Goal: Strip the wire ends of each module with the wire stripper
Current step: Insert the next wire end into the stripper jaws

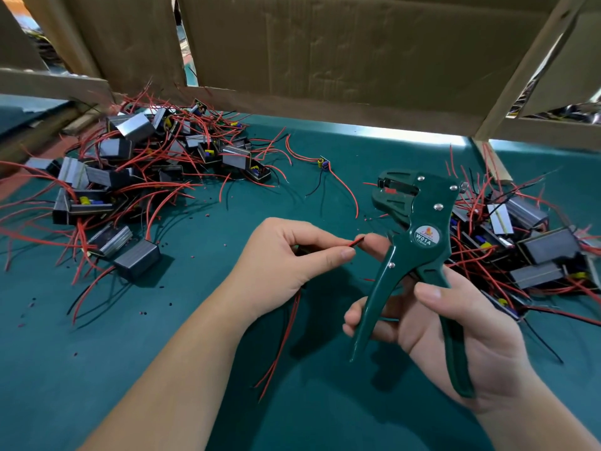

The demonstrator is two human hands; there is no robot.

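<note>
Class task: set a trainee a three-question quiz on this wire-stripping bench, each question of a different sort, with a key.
1. True or false: the dark green metal wire stripper lies flat on the teal table mat.
2. Pick one: the left hand pinches A) red and black wire ends, B) a screwdriver, C) nothing.
3. Short answer: how many heaps of grey box modules with red wires are on the mat?
Key: 1 false, the right hand grips it; 2 A; 3 two, one on the left and a right heap.
</note>
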